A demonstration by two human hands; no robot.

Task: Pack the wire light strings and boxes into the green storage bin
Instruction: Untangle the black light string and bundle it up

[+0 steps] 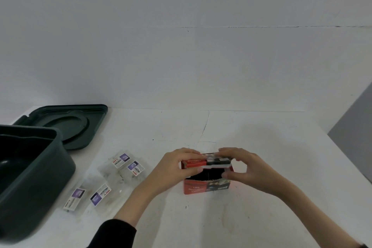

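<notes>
Soft, rather dim light leaves the wall (181, 46) and white table (271, 147) greyish. A faint, diffuse shadow lies just behind the red box (205, 186), and a reddish glow tints the table right of it. Far left of the box, the inside of the green bin (46, 183) goes nearly black. The box's print and the labels on the clear packets (120, 169) to its left look smeared, perhaps from motion blur.

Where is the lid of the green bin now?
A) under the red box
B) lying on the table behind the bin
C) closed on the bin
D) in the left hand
B: the lid lies flat on the table behind the open green bin; the left hand and right hand grip the red box.
</notes>
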